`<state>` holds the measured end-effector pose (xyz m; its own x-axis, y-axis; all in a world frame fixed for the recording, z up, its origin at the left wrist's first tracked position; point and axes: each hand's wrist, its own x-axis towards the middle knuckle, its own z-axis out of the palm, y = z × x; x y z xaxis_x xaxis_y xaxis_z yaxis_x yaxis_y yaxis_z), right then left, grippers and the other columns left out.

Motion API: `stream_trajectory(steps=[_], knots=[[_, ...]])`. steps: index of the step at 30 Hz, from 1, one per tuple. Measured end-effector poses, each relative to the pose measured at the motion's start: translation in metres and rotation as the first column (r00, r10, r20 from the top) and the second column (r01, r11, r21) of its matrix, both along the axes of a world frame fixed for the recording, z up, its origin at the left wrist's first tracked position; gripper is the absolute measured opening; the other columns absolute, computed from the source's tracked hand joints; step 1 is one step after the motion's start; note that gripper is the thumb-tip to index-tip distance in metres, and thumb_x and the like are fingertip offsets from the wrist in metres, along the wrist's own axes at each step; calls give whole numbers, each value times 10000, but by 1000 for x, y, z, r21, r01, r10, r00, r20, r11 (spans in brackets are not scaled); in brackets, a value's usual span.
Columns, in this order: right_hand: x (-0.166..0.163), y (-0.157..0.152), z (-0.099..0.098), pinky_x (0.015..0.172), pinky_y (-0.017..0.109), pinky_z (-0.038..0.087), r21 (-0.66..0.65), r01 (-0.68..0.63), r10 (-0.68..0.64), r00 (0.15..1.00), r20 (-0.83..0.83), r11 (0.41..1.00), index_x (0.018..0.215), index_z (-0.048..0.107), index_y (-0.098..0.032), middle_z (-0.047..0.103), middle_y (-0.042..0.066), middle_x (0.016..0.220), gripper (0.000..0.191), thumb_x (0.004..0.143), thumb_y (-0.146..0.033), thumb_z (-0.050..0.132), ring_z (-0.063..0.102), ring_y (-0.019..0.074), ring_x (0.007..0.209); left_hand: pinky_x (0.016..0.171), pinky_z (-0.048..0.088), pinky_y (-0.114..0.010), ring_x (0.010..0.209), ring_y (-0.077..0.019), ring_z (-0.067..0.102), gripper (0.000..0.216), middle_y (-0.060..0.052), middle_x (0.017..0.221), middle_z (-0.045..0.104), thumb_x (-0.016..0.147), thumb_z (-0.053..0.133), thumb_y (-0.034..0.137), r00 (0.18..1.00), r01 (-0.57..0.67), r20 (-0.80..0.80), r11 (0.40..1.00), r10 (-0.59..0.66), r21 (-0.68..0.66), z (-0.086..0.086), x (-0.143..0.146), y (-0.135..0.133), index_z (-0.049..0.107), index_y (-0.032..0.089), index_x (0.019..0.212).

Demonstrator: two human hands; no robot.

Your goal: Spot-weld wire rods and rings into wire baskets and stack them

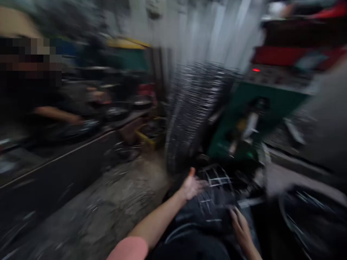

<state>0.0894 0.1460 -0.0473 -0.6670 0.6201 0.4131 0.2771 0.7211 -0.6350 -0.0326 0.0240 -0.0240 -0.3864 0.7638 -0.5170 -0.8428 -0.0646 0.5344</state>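
Note:
The whole view is smeared by motion. My left hand (192,186) reaches forward at the foot of a tall leaning stack of shiny metal discs (193,112); its thumb points up and the fingers seem spread, holding nothing. My right hand (240,225) lies lower right on a dark checked cloth or grid (214,195), its fingers blurred. A dark round rim (181,229) shows below between my arms.
A person sits at the left behind a long dark bench (62,155) with dark round pans. A green machine (252,119) with a red light stands right of the stack. A yellow tray (148,139) lies on the gritty floor.

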Motion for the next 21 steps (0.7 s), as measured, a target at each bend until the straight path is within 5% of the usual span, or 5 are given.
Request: stream_trajectory(steps=[3, 7, 14, 21], knots=[[53, 5, -4, 597, 287, 505, -150, 147, -145, 989, 21, 978, 788, 608, -230, 641, 32, 766, 316, 876, -454, 403, 598, 174, 693, 833, 445, -308, 1035, -212, 565, 674, -145, 1129, 584, 713, 540, 598, 941, -133, -321, 988, 103, -74, -6, 8, 7, 452, 173, 1229], [43, 9, 6, 557, 257, 450, -410, 29, -89, 988, -128, 912, 681, 519, -203, 570, 13, 620, 358, 865, -463, 356, 527, 151, 578, 907, 406, -315, 1075, -214, 538, 749, -104, 1149, 570, 620, 736, 372, 774, 41, -630, 998, -57, -40, -8, 31, 16, 416, 228, 1281], [28, 6, 28, 521, 236, 365, -404, -74, 5, 986, -168, 912, 632, 431, -205, 431, -21, 561, 328, 860, -429, 359, 402, 115, 527, 776, 460, -274, 839, -147, 584, 713, -17, 867, 598, 613, 738, 327, 783, 42, -621, 999, -27, 11, 6, 31, 40, 424, 218, 1244], [29, 3, 37, 572, 245, 412, -374, -112, 70, 990, -124, 921, 717, 516, -191, 542, 8, 630, 356, 892, -428, 316, 495, 132, 580, 475, 402, -176, 572, -60, 477, 685, 46, 773, 477, 619, 733, 326, 837, 34, -548, 997, 10, 71, 16, 37, 46, 423, 254, 1226]])
